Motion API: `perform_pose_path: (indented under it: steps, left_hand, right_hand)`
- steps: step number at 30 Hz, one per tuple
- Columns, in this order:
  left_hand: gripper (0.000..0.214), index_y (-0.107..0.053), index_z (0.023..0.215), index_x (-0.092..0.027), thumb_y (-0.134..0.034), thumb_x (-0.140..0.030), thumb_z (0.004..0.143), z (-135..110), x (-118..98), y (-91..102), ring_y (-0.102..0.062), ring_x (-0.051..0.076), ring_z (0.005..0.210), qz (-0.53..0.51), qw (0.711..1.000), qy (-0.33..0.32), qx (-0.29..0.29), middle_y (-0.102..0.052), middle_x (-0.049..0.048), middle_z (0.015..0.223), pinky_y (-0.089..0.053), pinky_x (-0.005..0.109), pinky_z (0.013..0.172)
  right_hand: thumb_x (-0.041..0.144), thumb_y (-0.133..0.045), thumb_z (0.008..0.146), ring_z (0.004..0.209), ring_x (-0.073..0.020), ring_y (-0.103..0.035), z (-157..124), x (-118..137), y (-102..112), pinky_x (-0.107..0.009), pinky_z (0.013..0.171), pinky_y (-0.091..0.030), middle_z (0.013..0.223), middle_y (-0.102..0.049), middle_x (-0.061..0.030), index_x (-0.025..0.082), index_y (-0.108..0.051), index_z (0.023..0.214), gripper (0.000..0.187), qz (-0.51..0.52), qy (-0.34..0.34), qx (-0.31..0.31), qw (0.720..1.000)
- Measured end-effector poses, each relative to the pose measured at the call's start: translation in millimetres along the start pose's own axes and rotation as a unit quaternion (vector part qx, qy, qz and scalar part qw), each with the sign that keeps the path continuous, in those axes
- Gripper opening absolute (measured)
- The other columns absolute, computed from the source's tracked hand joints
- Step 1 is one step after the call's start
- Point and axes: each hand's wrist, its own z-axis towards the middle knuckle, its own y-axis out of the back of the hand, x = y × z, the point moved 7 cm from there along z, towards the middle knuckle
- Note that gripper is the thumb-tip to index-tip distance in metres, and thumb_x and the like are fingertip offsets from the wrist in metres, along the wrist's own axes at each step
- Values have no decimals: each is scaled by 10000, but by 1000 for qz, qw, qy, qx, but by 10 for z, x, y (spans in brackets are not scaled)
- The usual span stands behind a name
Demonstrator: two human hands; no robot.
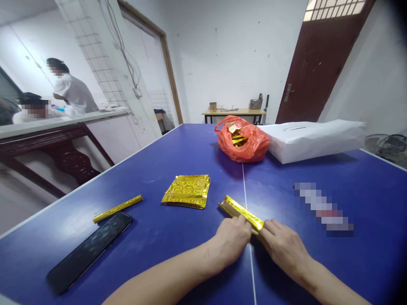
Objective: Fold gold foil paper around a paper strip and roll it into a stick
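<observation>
Both my hands are on one sheet of gold foil paper (243, 210), partly rolled or folded into a narrow strip with its dull brown inside showing along one edge. My left hand (234, 237) has its fingers curled onto the near edge, about mid-length. At the strip's right end my right hand (282, 243) grips it between thumb and fingers. A stack of embossed gold foil sheets (187, 191) lies flat to the left of the strip. Farther left rests a thin gold foil roll (118, 209), just beyond a black smartphone (90, 252).
On the blue table (152, 271), an orange-red plastic bag (254, 148) holding gold foil pieces stands at the back, beside a large white package (313, 142). A blurred-out object (322, 207) lies at right. Two people are beyond the low wall (127, 140) at left.
</observation>
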Motion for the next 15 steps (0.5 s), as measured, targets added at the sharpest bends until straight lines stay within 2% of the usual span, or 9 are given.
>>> perform_pose_path:
  steps: [3, 6, 9, 12, 15]
  left_hand:
    - [229, -599, 857, -106, -375, -66, 837, 9, -8, -6, -582, 214, 751, 7, 1000, -4, 4, -593, 81, 829, -505, 319, 586]
    - [217, -608, 861, -99, -395, -72, 826, 18, -15, -25, -568, 226, 790, 25, 1000, -11, 5, -596, 91, 846, -497, 333, 625]
    - [193, -603, 864, -105, -414, -93, 822, 19, 14, -43, -552, 226, 803, 23, 1000, -9, -3, -591, 91, 862, -482, 333, 636]
    - [153, -593, 848, -121, -448, -163, 828, 14, 42, -39, -539, 225, 813, 6, 1000, -14, -23, -582, 84, 861, -466, 336, 657]
    - [159, -586, 838, -131, -468, -237, 833, 14, 70, -40, -532, 224, 814, 0, 1000, -12, -21, -576, 83, 852, -453, 338, 674]
  right_hand:
    - [56, -469, 759, 611, -164, -484, -12, 87, -10, -267, 545, -333, 677, -577, -30, 195, -569, 700, 180, 10, 32, -2, 999]
    - [44, -505, 721, 645, -175, -504, -15, 120, -55, -272, 560, -351, 728, -602, -36, 201, -595, 786, 192, 8, 40, 30, 999]
    - [83, -529, 740, 686, -186, -525, 0, 94, -63, -285, 584, -376, 776, -614, -42, 212, -606, 822, 171, 14, 16, 74, 997]
    - [244, -568, 772, 736, -204, -537, 11, 52, -66, -317, 628, -405, 822, -609, -54, 214, -609, 798, 57, 45, -22, 120, 992]
    - [285, -552, 793, 746, -210, -544, 8, 24, -107, -330, 638, -420, 822, -604, -61, 201, -602, 752, 106, 50, -40, 144, 988]
